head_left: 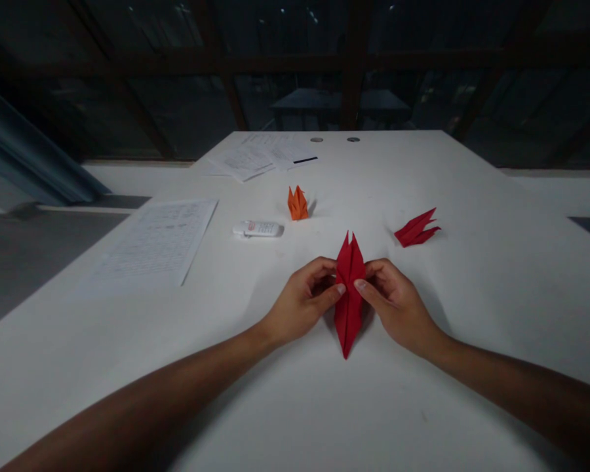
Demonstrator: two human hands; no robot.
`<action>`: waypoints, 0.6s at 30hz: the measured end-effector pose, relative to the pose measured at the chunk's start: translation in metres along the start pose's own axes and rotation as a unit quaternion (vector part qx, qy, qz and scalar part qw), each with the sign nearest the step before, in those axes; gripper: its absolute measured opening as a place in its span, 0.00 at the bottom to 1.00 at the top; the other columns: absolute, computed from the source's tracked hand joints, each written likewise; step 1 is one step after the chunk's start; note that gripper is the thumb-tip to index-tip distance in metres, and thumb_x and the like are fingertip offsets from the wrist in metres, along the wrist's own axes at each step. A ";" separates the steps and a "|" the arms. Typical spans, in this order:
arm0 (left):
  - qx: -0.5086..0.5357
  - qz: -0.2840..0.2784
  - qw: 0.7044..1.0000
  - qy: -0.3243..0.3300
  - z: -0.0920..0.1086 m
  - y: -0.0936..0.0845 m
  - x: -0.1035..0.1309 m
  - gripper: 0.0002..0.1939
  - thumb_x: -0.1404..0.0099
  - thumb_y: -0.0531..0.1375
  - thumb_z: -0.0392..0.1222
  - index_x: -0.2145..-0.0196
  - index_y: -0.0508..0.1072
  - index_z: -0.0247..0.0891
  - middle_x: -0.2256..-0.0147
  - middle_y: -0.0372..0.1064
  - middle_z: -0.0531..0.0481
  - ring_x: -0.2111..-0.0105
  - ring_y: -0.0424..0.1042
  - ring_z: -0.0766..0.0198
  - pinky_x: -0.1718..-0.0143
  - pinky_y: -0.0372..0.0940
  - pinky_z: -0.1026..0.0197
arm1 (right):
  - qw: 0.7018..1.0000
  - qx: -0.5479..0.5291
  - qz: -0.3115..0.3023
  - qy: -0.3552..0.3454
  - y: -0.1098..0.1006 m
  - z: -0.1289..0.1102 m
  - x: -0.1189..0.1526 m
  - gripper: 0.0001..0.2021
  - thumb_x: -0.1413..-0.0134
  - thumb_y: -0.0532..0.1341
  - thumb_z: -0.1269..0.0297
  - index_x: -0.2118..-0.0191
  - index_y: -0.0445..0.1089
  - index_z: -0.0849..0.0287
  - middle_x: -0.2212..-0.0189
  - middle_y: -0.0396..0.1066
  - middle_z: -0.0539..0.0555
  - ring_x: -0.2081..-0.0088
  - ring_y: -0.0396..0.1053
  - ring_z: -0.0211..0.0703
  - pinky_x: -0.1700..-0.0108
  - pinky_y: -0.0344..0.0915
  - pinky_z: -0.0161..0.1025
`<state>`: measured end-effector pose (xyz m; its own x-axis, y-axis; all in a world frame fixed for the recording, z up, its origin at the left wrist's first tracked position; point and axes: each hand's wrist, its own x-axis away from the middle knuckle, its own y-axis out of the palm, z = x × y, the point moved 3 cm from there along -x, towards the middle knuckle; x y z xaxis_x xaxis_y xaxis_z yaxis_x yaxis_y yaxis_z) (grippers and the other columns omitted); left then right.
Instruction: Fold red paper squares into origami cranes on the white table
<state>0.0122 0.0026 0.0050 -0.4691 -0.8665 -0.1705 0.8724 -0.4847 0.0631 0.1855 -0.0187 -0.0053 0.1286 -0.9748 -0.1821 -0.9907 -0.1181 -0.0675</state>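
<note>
Between my two hands is a red folded origami paper (349, 321), long and diamond-shaped, with two points at its far end and one point toward me. My left hand (307, 298) pinches its left edge, thumb on top and fingers behind. On the opposite edge, my right hand (393, 298) pinches it the same way. A crease or slit runs down the paper's middle, between the two thumbs. The fingertips behind the paper are hidden. Beyond my right hand lies another red origami piece (415, 229) with pointed ends. A small orange origami piece (297, 204) stands farther off.
A white glue bottle or similar white container (258, 229) lies left of the orange piece. Written sheets (152, 236) lie at the left, and more papers (248, 159) with a dark strip (305, 160) at the back. The white table (482, 295) ends before dark windows.
</note>
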 end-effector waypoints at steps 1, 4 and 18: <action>-0.003 0.001 1.000 0.000 0.000 0.000 0.000 0.11 0.32 0.64 0.41 0.54 0.72 0.36 0.57 0.76 0.44 0.58 0.74 0.62 0.56 0.67 0.60 | 1.000 -0.002 0.001 -0.001 0.000 0.000 0.000 0.08 0.36 0.63 0.57 0.57 0.67 0.54 0.64 0.72 0.50 0.64 0.71 0.41 0.61 0.68 0.38; -0.006 0.008 1.000 0.000 0.001 0.000 0.001 0.10 0.31 0.63 0.42 0.54 0.72 0.36 0.57 0.76 0.45 0.58 0.74 0.63 0.55 0.66 0.61 | 1.000 -0.010 0.005 -0.005 0.000 0.000 0.000 0.10 0.36 0.64 0.58 0.54 0.65 0.53 0.62 0.72 0.50 0.62 0.72 0.41 0.60 0.68 0.38; 0.043 0.063 0.997 0.007 0.002 -0.002 0.002 0.34 0.33 0.65 0.38 0.34 0.58 0.47 0.63 0.73 0.52 0.68 0.71 0.68 0.67 0.64 0.66 | 0.998 0.018 -0.002 -0.059 0.001 -0.006 0.006 0.16 0.36 0.63 0.61 0.44 0.64 0.48 0.58 0.71 0.53 0.64 0.71 0.42 0.61 0.71 0.41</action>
<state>0.0093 0.0012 0.0069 -0.3546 -0.9195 -0.1697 0.9087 -0.3817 0.1690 0.1850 -0.0260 -0.0009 0.1396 -0.9453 -0.2949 -0.9882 -0.1138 -0.1030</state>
